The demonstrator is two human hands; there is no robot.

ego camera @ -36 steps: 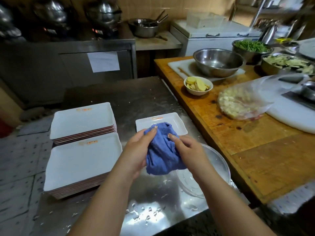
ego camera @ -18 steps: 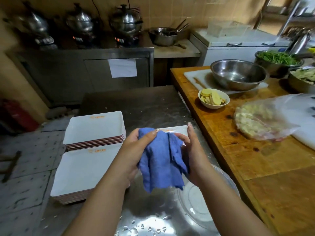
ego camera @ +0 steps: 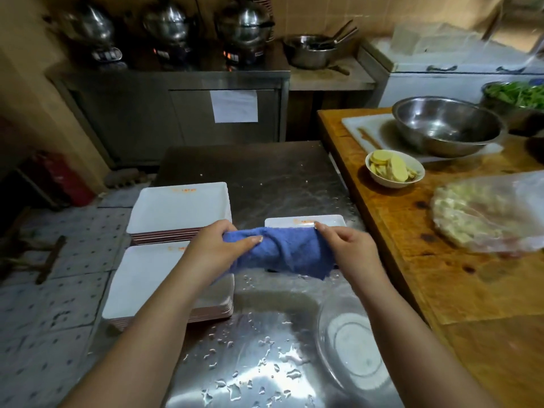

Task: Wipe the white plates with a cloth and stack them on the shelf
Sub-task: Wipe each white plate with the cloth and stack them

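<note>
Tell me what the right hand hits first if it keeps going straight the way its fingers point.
Probably the left hand: the right hand points leftward along the blue cloth that both grip. Depth is unclear.

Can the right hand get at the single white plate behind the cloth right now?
Probably yes, once it lets go. The right hand pinches the blue cloth just in front of the single plate, and nothing stands between them; only the cloth occupies it.

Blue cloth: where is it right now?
Head view, centre: cloth stretched between left hand and right hand, over the single plate.
</note>
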